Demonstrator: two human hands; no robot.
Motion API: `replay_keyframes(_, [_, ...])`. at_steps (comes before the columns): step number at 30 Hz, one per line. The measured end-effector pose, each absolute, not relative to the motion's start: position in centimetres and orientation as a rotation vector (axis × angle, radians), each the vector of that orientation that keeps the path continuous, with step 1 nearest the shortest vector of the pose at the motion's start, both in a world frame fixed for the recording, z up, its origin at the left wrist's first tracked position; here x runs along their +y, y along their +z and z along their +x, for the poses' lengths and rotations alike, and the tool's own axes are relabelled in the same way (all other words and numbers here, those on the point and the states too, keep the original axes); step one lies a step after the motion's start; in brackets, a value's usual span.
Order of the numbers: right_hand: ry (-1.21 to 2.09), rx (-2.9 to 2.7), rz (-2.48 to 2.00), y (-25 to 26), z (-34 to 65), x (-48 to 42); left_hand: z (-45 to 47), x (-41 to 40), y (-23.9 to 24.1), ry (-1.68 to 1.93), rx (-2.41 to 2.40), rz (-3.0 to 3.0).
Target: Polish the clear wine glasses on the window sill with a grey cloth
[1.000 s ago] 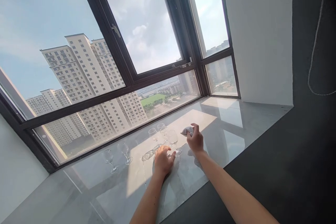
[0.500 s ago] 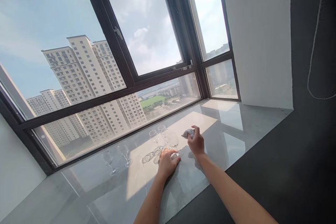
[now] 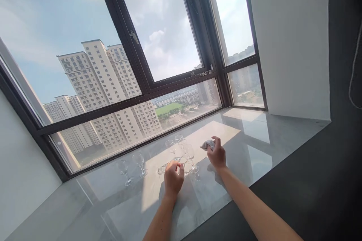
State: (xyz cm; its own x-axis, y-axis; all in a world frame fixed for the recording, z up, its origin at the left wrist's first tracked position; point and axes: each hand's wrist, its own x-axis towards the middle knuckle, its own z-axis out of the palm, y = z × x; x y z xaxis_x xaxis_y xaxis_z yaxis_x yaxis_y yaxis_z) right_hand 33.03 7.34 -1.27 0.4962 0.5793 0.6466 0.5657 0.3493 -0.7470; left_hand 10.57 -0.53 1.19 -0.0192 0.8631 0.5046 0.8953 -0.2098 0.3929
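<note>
My right hand (image 3: pixel 217 153) is closed on a bunched light grey cloth (image 3: pixel 207 145), held above the sill to the right of the wine glasses. My left hand (image 3: pixel 174 177) is loosely curled, with a small gap between thumb and forefinger and nothing visible in it. It is just left of the foremost clear wine glass (image 3: pixel 188 153), which stands upright on its foot. Behind it are a wine glass (image 3: pixel 169 146) and another wine glass (image 3: pixel 178 139), partly overlapped. Further left stand two more, a wine glass (image 3: pixel 140 162) and a wine glass (image 3: pixel 124 169).
The glasses stand on a glossy grey windowsill (image 3: pixel 132 211), with sunlight and reflections across it. Dark window frames (image 3: pixel 113 111) run along its back. A white wall (image 3: pixel 288 45) rises at the right, and the sill's front edge (image 3: pixel 254 183) slants beneath my right forearm.
My left hand has come away from the foot of the foremost glass, moving left. The right hand keeps the cloth. The whole view has shifted slightly.
</note>
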Motion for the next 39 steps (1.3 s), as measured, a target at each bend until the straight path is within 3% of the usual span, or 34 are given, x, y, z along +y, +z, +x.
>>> replay_keyframes(8, [0.021,-1.146,-1.285,-1.5,33.1,7.3,-3.5,-0.8,1.4,-1.582,-1.984,-0.997])
replay_keyframes(13, [0.023,-1.150,-1.276,-1.6,33.0,7.4,-7.9,1.0,0.3,-1.723,-2.251,-1.093])
replay_keyframes(26, [-0.029,-1.153,-1.315,-2.1,33.2,7.5,-8.1,3.6,-1.4,-1.445,-2.509,-1.622])
replay_keyframes(34, [-0.089,-1.062,-1.261,-0.6,33.6,6.6,-4.7,1.3,-0.7,-1.344,-2.009,-1.974])
replay_keyframes(39, [-0.229,-1.093,-0.971,1.1,31.2,1.8,-0.8,0.7,0.4,-1.232,-1.550,-2.091])
